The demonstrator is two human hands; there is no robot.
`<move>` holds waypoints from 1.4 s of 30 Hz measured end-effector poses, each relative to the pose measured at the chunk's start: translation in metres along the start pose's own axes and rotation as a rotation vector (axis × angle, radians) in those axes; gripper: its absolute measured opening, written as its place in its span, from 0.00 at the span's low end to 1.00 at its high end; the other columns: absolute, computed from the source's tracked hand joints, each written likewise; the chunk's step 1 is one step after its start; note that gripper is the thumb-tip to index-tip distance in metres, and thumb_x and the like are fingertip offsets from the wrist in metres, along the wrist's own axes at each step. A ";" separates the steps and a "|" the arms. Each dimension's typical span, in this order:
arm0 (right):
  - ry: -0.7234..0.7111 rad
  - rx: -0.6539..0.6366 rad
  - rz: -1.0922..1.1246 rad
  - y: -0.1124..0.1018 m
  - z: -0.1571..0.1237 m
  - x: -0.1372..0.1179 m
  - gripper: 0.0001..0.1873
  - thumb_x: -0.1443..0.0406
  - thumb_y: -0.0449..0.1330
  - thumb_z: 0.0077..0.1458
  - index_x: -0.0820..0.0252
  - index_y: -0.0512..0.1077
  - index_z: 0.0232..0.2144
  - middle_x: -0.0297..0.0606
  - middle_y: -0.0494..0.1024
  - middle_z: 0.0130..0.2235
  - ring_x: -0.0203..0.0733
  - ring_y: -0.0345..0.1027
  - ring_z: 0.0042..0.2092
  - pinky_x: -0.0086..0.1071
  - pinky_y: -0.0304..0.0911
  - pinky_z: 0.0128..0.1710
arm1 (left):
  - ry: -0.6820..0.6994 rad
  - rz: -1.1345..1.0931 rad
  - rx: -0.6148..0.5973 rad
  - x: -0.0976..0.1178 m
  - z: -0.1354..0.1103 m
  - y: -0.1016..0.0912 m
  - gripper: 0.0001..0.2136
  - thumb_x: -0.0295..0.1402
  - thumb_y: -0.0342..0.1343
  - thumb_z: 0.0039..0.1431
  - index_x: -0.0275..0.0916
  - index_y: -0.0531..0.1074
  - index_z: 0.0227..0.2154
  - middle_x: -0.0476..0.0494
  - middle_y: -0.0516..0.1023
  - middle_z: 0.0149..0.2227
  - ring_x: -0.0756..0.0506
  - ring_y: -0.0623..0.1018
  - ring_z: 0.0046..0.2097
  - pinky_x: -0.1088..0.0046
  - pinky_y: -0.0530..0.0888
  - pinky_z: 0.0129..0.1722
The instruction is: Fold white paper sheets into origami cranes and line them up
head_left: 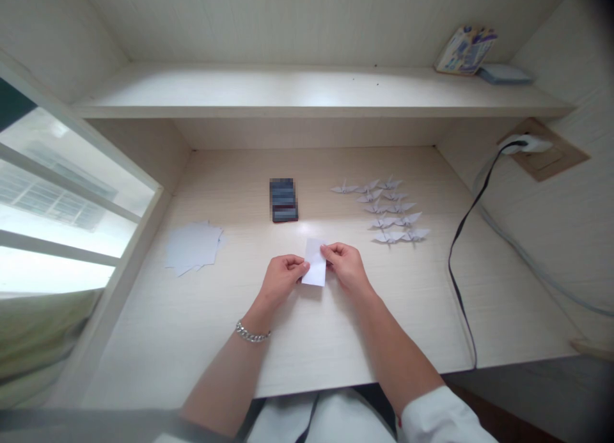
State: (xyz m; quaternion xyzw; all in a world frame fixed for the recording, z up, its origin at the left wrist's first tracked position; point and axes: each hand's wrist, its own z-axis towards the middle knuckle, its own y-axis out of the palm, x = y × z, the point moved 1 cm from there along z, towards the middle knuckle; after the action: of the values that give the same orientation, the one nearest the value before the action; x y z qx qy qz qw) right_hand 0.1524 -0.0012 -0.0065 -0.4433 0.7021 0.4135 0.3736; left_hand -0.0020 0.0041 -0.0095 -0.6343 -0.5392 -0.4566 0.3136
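Left hand (pixel 283 278) and right hand (pixel 348 267) pinch a white-paper rectangle (pixel 314 269); white-paper cranes (pixel 377 208) look done; white sheets (pixel 189 246) remain near the table's (pixel 316 360) left edge.

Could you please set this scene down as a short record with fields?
left hand: grips the left edge of a narrow white paper
right hand: grips the same paper near its upper right edge
left side of desk: loose pile of white sheets
beyond hands: dark rectangular object, pixelated
right side of desk: folded paper birds; black cord
left wrist: chain bracelet
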 end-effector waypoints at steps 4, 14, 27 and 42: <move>-0.034 0.034 -0.005 0.000 0.003 -0.002 0.17 0.55 0.68 0.36 0.63 0.71 0.20 0.34 0.72 0.20 0.36 0.64 0.22 0.30 0.62 0.22 | -0.004 -0.008 -0.002 0.001 -0.001 0.002 0.11 0.37 0.62 0.44 0.32 0.74 0.25 0.46 0.73 0.20 0.52 0.68 0.21 0.76 0.61 0.22; 0.009 -0.066 -0.106 0.002 0.003 0.004 0.19 0.50 0.64 0.40 0.62 0.72 0.24 0.35 0.74 0.22 0.38 0.66 0.24 0.30 0.62 0.23 | 0.075 0.027 0.076 0.001 -0.001 0.001 0.12 0.39 0.62 0.44 0.33 0.75 0.26 0.47 0.74 0.20 0.51 0.69 0.21 0.76 0.62 0.22; 0.010 -0.162 -0.234 0.004 -0.003 0.010 0.17 0.53 0.64 0.42 0.62 0.72 0.21 0.34 0.73 0.18 0.35 0.64 0.19 0.27 0.57 0.19 | 0.127 0.035 0.178 -0.003 0.004 -0.005 0.13 0.40 0.61 0.45 0.33 0.76 0.29 0.47 0.75 0.21 0.51 0.70 0.22 0.76 0.64 0.22; 0.041 -0.243 -0.254 -0.001 -0.011 0.007 0.15 0.55 0.64 0.42 0.62 0.71 0.22 0.31 0.71 0.19 0.32 0.60 0.18 0.26 0.54 0.18 | 0.152 -0.005 0.188 -0.006 0.004 -0.003 0.15 0.43 0.61 0.45 0.33 0.73 0.25 0.47 0.75 0.21 0.50 0.72 0.23 0.76 0.67 0.24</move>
State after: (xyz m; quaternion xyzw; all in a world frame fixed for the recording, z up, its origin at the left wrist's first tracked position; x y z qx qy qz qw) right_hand 0.1492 -0.0136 -0.0083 -0.5786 0.5926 0.4359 0.3522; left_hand -0.0043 0.0056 -0.0169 -0.5643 -0.5560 -0.4517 0.4105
